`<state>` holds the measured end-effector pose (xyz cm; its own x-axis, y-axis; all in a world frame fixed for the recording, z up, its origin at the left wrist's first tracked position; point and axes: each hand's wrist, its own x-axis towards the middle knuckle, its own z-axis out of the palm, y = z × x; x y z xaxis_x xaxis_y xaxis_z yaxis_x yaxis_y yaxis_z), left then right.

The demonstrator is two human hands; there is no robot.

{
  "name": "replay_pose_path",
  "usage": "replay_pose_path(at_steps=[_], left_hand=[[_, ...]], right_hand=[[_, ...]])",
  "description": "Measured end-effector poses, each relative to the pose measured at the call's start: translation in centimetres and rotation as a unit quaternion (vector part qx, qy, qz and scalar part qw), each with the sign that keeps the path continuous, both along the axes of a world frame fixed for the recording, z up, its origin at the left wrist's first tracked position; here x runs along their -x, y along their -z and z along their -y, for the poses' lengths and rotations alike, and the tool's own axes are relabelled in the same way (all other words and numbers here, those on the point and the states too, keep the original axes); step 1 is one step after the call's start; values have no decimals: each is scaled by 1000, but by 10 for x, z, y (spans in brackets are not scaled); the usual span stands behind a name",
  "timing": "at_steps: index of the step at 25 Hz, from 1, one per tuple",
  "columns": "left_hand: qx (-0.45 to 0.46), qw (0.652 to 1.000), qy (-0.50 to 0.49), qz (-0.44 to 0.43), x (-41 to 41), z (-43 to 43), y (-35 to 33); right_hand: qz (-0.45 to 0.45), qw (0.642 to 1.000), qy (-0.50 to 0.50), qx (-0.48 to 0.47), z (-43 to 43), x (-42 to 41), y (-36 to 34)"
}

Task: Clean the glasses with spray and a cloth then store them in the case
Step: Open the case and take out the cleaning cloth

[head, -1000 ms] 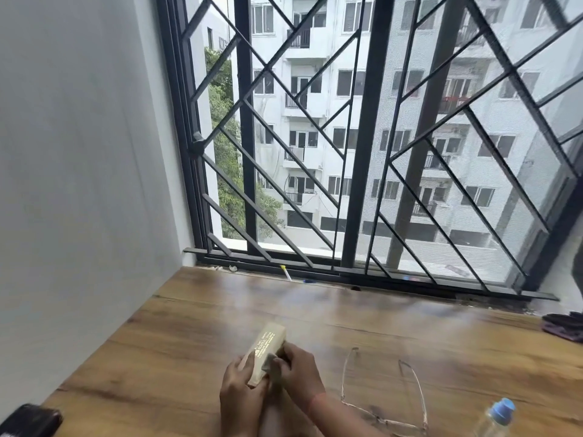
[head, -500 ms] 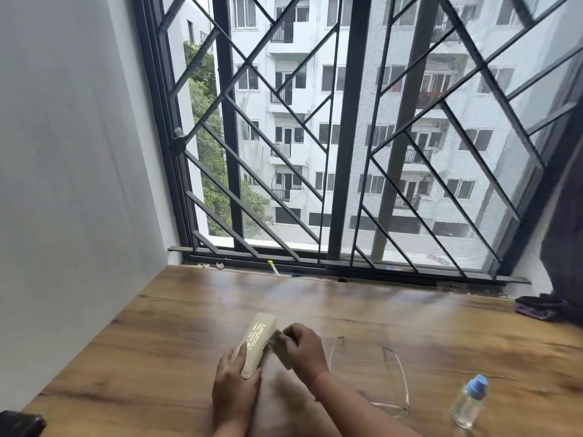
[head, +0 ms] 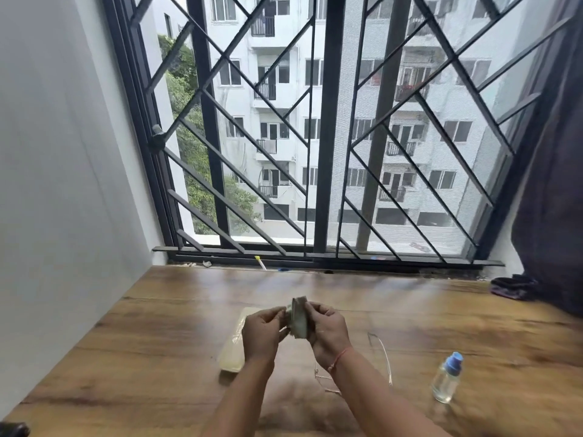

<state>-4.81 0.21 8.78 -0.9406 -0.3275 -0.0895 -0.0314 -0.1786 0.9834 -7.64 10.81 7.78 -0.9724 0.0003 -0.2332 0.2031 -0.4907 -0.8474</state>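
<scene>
Head view is showing two bare hands held up over a wooden table [head: 157, 326]. The left hand [head: 263, 334] and the right hand [head: 329, 337] are sitting close together, and both are pinching a small pale cloth [head: 298, 320] between them. The cloth is looking folded up (it is a bit blurry, so the folds are hard to tell). It is hanging in the air above the table.

The case [head: 233, 354], pale and long, is lying flat on the table just under the left hand, and the hand is hiding part of it. I cannot tell if the case is lying open or closed.

The glasses [head: 386, 356] are lying on the table by the right arm. They are thin and wiry, and the arm is covering part of them. The spray bottle [head: 446, 380], clear with a blue cap, is standing upright on the table, to the right of the glasses and apart from them.

A thin red thread [head: 339, 357] is going round the right wrist.

At the back, a big window with black bars [head: 321, 137] is looking out on white buildings. A white wall [head: 63, 152] is standing on the left. A dark curtain [head: 555, 184] is hanging on the right, and a dark bundle [head: 512, 287] is lying on the table at its foot.
</scene>
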Motion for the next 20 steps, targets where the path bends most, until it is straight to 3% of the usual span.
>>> replay_pose_path(at_steps=[3,6,15,20], left_hand=[[19,999,34,-4,3,-15,-2],[18,995,93,-5,4,-32,-4],[131,987,89,-11,18,-67,-24],[38,990,136,26,26,-74,-37]], right_hand=[[15,997,18,73,-28,-8,-10],[40,996,1,83,-46,-15,-9],[-5,999,-6,-36,-92,-38,-31],[-30,995,41,-90,-104,-37,-43]])
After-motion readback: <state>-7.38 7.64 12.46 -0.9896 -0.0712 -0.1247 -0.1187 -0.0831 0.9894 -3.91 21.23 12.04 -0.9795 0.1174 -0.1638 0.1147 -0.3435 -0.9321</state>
